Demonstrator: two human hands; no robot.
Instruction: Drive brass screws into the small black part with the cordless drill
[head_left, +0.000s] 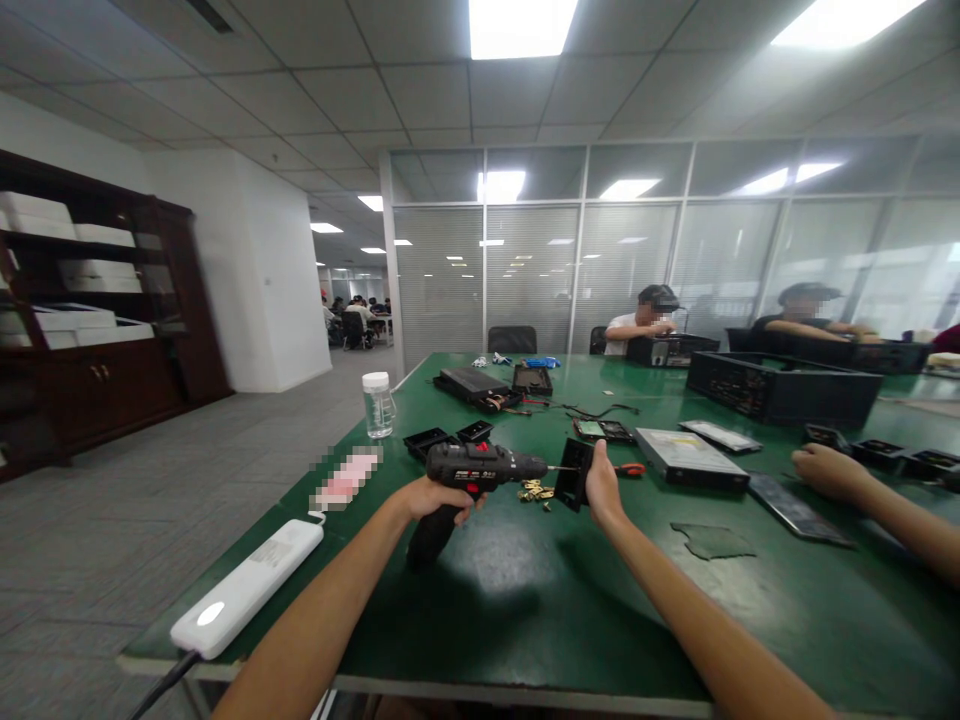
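Observation:
My left hand [439, 497] is wrapped around the grip of a black cordless drill [469, 465] with red buttons. The drill lies nearly level, and its thin bit points right at a black rectangular frame-like part [571, 474]. That part stands upright in my right hand [602, 483], whose thumb is on top; the other fingers are partly hidden. Whether the bit sits in a screw cannot be made out. Below the bit lies a small pile of brass-coloured screws or standoffs [535, 491]. Beyond my right hand shows the orange-and-black handle of a tool [631, 469].
Black plastic parts [427, 442] lie behind the drill, near a water bottle [377, 406]. A white power strip [251, 590] runs along the left edge. An optical drive [691, 460] lies right. Another person's hand [817, 466] reaches in from the right. An open computer case [784, 388] stands farther back.

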